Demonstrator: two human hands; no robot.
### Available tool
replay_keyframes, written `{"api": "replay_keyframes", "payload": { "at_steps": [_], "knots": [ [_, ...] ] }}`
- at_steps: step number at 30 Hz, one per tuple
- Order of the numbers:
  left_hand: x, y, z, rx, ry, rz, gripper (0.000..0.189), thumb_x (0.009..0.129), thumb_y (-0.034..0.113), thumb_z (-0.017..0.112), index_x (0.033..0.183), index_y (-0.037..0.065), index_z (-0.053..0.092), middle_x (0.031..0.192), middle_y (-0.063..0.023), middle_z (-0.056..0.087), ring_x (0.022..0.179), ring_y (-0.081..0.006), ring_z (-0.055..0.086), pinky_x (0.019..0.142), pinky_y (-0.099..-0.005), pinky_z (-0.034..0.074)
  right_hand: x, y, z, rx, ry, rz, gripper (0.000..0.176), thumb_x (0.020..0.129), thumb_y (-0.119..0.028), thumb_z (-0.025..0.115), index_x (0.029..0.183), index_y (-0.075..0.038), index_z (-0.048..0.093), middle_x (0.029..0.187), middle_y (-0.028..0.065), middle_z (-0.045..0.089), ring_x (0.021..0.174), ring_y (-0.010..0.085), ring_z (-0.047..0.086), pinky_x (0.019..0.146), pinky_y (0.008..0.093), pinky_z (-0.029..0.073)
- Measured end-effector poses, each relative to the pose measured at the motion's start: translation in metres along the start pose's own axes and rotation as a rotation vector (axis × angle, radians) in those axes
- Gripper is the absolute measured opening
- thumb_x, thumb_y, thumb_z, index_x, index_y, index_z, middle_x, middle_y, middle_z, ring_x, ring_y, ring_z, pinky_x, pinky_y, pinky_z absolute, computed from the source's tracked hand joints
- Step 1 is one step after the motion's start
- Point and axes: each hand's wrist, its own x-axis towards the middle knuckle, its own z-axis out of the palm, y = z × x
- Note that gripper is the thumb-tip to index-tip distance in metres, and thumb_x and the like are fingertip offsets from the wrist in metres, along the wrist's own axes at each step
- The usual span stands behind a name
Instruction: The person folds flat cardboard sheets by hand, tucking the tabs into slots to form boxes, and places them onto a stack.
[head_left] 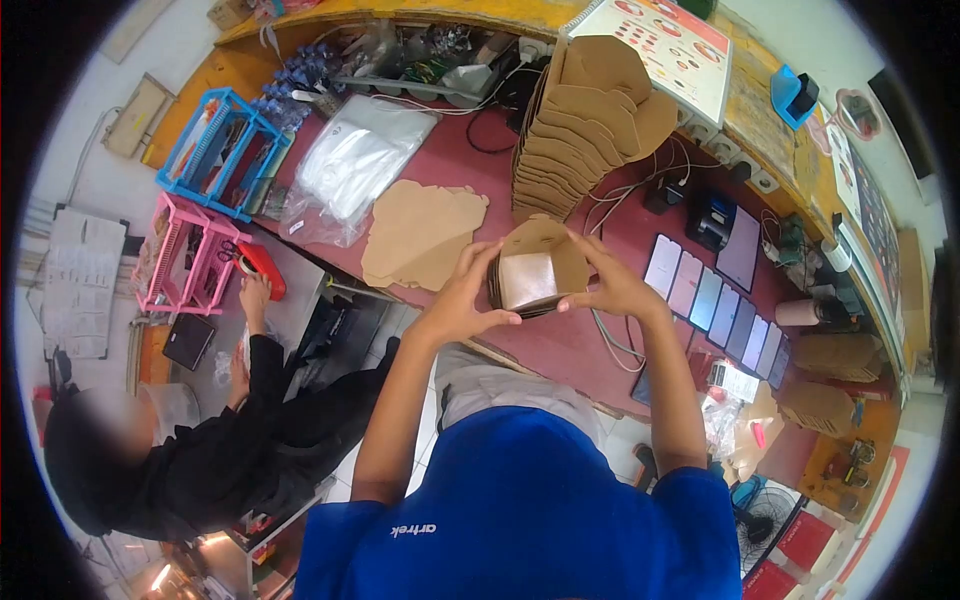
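Between my two hands is an open brown cardboard box [541, 272], its flaps raised and its inner base shiny. Several layered edges show along its left side, so it may be more than one box nested together. My left hand [468, 300] is closed on the box's left side, with the thumb at the near edge. On the opposite side my right hand [618, 285] grips it, fingers along the far right flap and thumb at the near rim. Flat cardboard blanks [425, 235] lie on the table to the left. Behind the box rises a tall nested stack of cardboard boxes [570, 135].
Clear plastic bags [355, 160] lie at the back left, near blue [222, 150] and pink baskets [185, 255]. Several phones [706, 298] and loose cables [608, 345] occupy the right. A co-worker in black [230, 440] is at the left, one hand near a red tape dispenser [262, 268].
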Motion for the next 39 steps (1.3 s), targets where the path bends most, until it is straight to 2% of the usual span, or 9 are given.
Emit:
{"api": "replay_keyframes", "payload": {
  "at_steps": [5, 7, 16, 23, 26, 29, 32, 35, 39],
  "knots": [
    [-0.003, -0.006, 0.005, -0.035, 0.114, 0.077, 0.097, 0.084, 0.033, 0.083, 0.16, 0.004, 0.03, 0.157, -0.0224, 0.035, 0.142, -0.0374, 0.043, 0.119, -0.0463, 0.035, 0.005, 0.018, 0.011, 0.081, 0.037, -0.053, 0.097, 0.09, -0.044, 0.078, 0.163, -0.006, 0.027, 0.141, 0.0192, 0.047, 0.133, 0.034, 0.05, 0.105, 0.0424, 0.05],
    [0.012, -0.011, 0.023, -0.189, 0.388, -0.067, 0.071, 0.098, 0.023, 0.066, 0.158, 0.004, 0.035, 0.154, -0.0254, 0.042, 0.141, -0.0381, 0.044, 0.119, -0.0458, 0.033, 0.013, 0.021, 0.024, -0.011, 0.197, 0.002, 0.073, 0.103, -0.039, 0.06, 0.161, -0.003, 0.033, 0.141, 0.0211, 0.051, 0.134, 0.0351, 0.05, 0.111, 0.044, 0.044],
    [0.015, 0.026, 0.054, 0.122, 0.536, -0.134, 0.039, 0.104, 0.01, 0.044, 0.14, -0.004, 0.047, 0.134, -0.0268, 0.055, 0.128, -0.0434, 0.052, 0.109, -0.0488, 0.04, 0.016, 0.001, 0.035, -0.209, 0.34, 0.025, 0.046, 0.107, -0.022, 0.049, 0.148, -0.002, 0.053, 0.118, 0.0246, 0.062, 0.118, 0.041, 0.059, 0.104, 0.042, 0.045],
    [0.015, 0.025, 0.063, 0.125, 0.5, -0.127, 0.044, 0.105, 0.014, 0.047, 0.145, -0.005, 0.043, 0.138, -0.0283, 0.052, 0.131, -0.0442, 0.049, 0.112, -0.0491, 0.038, 0.019, 0.012, 0.04, -0.238, 0.434, -0.006, 0.046, 0.106, -0.022, 0.052, 0.146, -0.001, 0.054, 0.112, 0.0226, 0.061, 0.107, 0.0365, 0.063, 0.096, 0.0398, 0.049],
    [0.008, 0.008, 0.054, 0.041, 0.476, -0.093, 0.054, 0.109, 0.027, 0.046, 0.152, -0.005, 0.036, 0.15, -0.0272, 0.045, 0.142, -0.0403, 0.043, 0.118, -0.0456, 0.033, 0.009, 0.006, 0.039, -0.125, 0.325, 0.133, 0.053, 0.106, -0.032, 0.054, 0.148, 0.0, 0.052, 0.13, 0.0257, 0.061, 0.121, 0.0361, 0.061, 0.101, 0.0409, 0.049],
    [-0.02, -0.023, 0.04, -0.622, 0.491, -0.286, 0.081, 0.107, 0.062, 0.034, 0.165, 0.009, 0.019, 0.168, -0.0198, 0.024, 0.155, -0.0359, 0.025, 0.123, -0.0494, 0.025, -0.011, 0.063, 0.066, 0.145, 0.551, -0.085, 0.06, 0.106, -0.041, 0.056, 0.152, -0.002, 0.047, 0.144, 0.0199, 0.055, 0.128, 0.0274, 0.057, 0.104, 0.0387, 0.048],
    [-0.031, -0.04, 0.05, -0.89, 0.527, -0.682, 0.095, 0.101, 0.074, 0.032, 0.166, 0.007, 0.015, 0.169, -0.0236, 0.021, 0.157, -0.0385, 0.017, 0.122, -0.0624, 0.017, -0.02, 0.105, 0.091, 0.395, 0.576, 0.185, 0.068, 0.108, -0.051, 0.048, 0.162, -0.012, 0.034, 0.142, 0.0122, 0.055, 0.122, 0.029, 0.058, 0.099, 0.0395, 0.049],
    [-0.022, -0.064, 0.087, -1.019, 0.499, -0.946, 0.101, 0.096, 0.082, 0.029, 0.167, 0.013, 0.014, 0.171, -0.0176, 0.02, 0.159, -0.0373, 0.012, 0.12, -0.0688, 0.009, -0.018, 0.069, 0.111, 0.758, 0.478, 0.38, 0.087, 0.102, -0.074, 0.033, 0.162, -0.011, 0.032, 0.161, 0.0151, 0.037, 0.145, 0.0342, 0.039, 0.111, 0.0539, 0.041],
    [-0.011, -0.082, 0.111, -1.114, 0.308, -0.693, 0.096, 0.097, 0.081, 0.027, 0.167, 0.017, 0.017, 0.172, -0.0105, 0.022, 0.159, -0.0345, 0.012, 0.122, -0.0653, 0.004, -0.008, 0.082, 0.132, 0.783, 0.462, 0.444, 0.09, 0.101, -0.076, 0.033, 0.164, -0.013, 0.026, 0.165, 0.0129, 0.031, 0.15, 0.0349, 0.03, 0.114, 0.0606, 0.034]
  ]
}}
